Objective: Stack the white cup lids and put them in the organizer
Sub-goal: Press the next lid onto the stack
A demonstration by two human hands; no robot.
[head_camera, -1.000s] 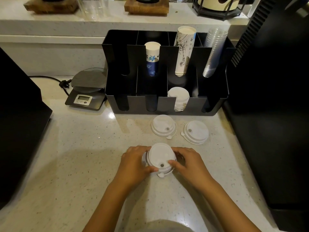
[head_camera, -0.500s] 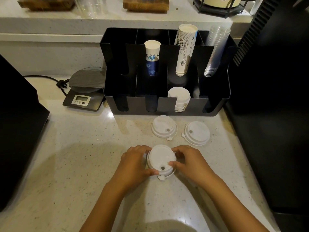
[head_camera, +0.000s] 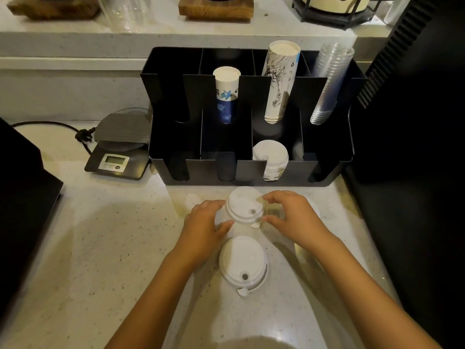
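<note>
We find both hands, left hand (head_camera: 203,224) and right hand (head_camera: 293,216), clasping one round white plastic lid (head_camera: 243,205) by its rim, just before the black slotted organizer (head_camera: 251,173). A glossy lid stack (head_camera: 242,260) lies nearer; stored lids (head_camera: 270,153) fill one front slot. Stacking remains unfinished.

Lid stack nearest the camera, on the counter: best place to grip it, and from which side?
Grip the lid stack by its round rim, fingers on the left and right edges, coming from above. It lies flat on the counter with the sip tab toward the camera, so avoid that end. Both hands, left and right, are on the farther lid.
</note>
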